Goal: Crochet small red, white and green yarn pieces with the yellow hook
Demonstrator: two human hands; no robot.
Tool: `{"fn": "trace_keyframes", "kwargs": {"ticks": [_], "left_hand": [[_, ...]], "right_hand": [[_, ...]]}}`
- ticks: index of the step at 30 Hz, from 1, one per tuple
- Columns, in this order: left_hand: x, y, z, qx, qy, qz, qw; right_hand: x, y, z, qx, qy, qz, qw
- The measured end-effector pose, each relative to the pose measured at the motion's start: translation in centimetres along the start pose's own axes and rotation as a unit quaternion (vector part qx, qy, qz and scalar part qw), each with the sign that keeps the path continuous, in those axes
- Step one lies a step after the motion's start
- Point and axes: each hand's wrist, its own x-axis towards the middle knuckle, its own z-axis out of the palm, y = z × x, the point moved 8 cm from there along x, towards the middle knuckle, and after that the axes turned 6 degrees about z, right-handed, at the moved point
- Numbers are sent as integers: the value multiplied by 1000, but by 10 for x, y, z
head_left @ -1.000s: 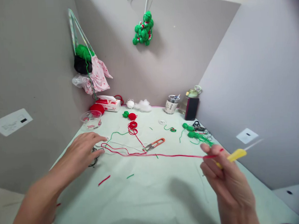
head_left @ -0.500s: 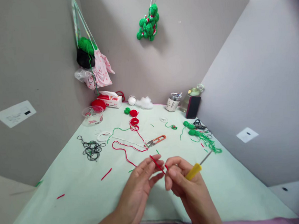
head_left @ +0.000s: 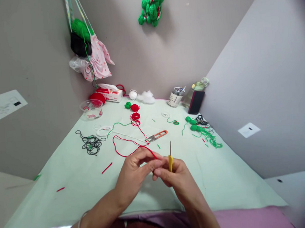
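Note:
Red yarn [head_left: 147,149] runs over the fingers of my left hand [head_left: 138,166], which pinches it near the fingertips. My right hand [head_left: 173,173] meets the left at the fingertips and holds a yellow-handled crochet hook [head_left: 170,163], its thin metal shaft pointing up and away. The yarn's end between the fingers is hidden. From my left hand the strand loops back over the table to orange thread snips [head_left: 157,136] and a small red yarn coil [head_left: 135,117].
Tangled black cord [head_left: 92,144] and red yarn scraps [head_left: 107,168] lie at left. Green yarn pieces [head_left: 208,134] are at right. Behind stand a plastic tub [head_left: 91,110], a tissue box [head_left: 111,95], a pen cup [head_left: 175,98] and a phone [head_left: 196,102].
My hands have come together at the fingertips. My left fingers have closed on the yarn, and the hook has swung from slanting right to nearly upright. The view has tilted down.

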Motion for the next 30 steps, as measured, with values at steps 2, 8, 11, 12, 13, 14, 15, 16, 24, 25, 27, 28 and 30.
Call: {"fn": "trace_keyframes", "kwargs": {"ticks": [2,8,11,12,13,14,15,16,24,25,27,28,30], "left_hand": [[-1,-2,-1,-15,-9,-9,1000],[-9,-4,3,13,-90,-47,995],[-12,-5,4,14,-102,-62,993],[-12,-5,4,18,-100,-61,993],[-13,-4,2,24,-95,-56,994],[-13,-4,0,33,-87,-49,995],[-13,-4,-2,43,-77,-41,995],[-13,-4,-5,55,-68,-32,996],[-14,7,-14,140,-39,49,988],[-14,7,-13,132,-39,49,989],[-15,6,-12,103,-38,37,993],[-15,5,-12,88,-37,32,995],[-15,5,-11,70,-36,31,996]], "right_hand": [[1,0,-2,37,11,5,999],[0,-4,3,97,-7,-2,995],[-1,-6,5,112,1,-11,994],[-1,-6,5,115,8,-15,993],[-1,-6,4,116,18,-19,993],[-1,-6,4,115,28,-23,993],[-1,-5,3,112,37,-27,993],[-1,-4,3,107,46,-30,993],[-6,-7,5,39,77,-75,993],[-6,-9,7,38,72,-82,993],[-8,-14,9,33,73,-101,992],[-9,-17,9,28,78,-112,990],[-11,-20,9,17,90,-129,987]]}}
